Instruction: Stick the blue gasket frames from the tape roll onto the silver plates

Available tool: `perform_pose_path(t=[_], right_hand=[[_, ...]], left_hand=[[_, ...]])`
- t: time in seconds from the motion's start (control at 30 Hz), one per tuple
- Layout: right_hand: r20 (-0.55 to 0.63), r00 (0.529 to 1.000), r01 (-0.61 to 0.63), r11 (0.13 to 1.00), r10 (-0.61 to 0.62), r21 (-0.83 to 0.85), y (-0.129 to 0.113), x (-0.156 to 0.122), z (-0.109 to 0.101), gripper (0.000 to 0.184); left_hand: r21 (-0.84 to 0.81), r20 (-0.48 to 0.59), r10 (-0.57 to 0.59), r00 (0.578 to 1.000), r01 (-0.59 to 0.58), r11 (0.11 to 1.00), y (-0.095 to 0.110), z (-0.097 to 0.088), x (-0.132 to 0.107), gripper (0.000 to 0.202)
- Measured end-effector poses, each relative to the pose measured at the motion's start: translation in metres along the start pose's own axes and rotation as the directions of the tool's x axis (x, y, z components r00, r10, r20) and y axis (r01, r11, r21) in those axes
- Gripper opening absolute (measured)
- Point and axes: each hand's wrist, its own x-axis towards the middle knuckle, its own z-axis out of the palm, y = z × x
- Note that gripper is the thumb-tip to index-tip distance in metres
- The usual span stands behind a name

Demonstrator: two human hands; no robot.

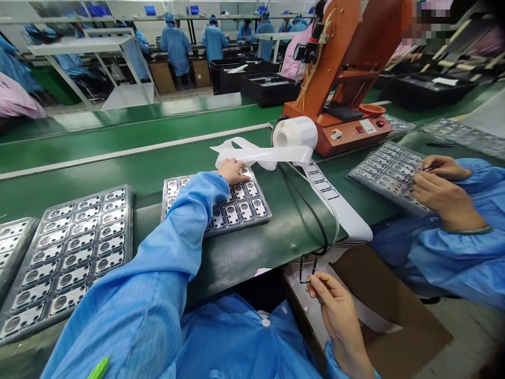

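Your left hand (232, 171) lay flat and released on the clear tray (258, 218) of metal parts, while your right hand (335, 310) pinched a thin black frame (306, 268). Tugged carelessly, that slender frame could have bent or snagged on the white liner strip (347, 216).

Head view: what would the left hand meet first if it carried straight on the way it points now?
Probably the white plastic strip looping off the roll, just beyond the left hand, though depth is hard to judge from this view.
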Motion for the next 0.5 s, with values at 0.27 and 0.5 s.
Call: perform_pose_path(t=[0.27, 0.5], right_hand=[[-0.007, 0.996, -0.086, 0.996, 0.086, 0.017, -0.002, 0.003, 0.003, 0.044], [0.010, 0.998, -0.065, 0.998, 0.064, 0.015, -0.001, 0.004, 0.008, 0.044]], left_hand=[[0.039, 0.037, -0.008, 0.999, 0.006, 0.999, -0.012, 0.006, 0.013, 0.071], [-0.035, -0.032, 0.011, 0.999, -0.012, 0.999, -0.018, 0.014, 0.016, 0.055]])
